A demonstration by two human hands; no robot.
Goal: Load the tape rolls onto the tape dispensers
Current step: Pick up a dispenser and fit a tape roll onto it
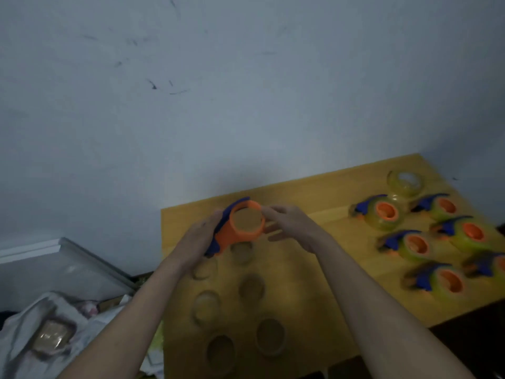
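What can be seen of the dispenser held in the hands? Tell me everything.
The held dispenser looks like plastic: an orange open ring hub with a blue curved guard along its far-left side. No tape roll sits on it; the wooden table shows through the ring. It is tilted, raised above the table. The left hand grips its blue side; the right hand touches the ring's right rim.

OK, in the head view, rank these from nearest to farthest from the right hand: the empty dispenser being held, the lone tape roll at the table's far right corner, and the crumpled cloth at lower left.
1. Empty dispenser, right beside the right hand, held up at centre.
2. Lone tape roll, far right corner.
3. Crumpled cloth, off the table, lower left.
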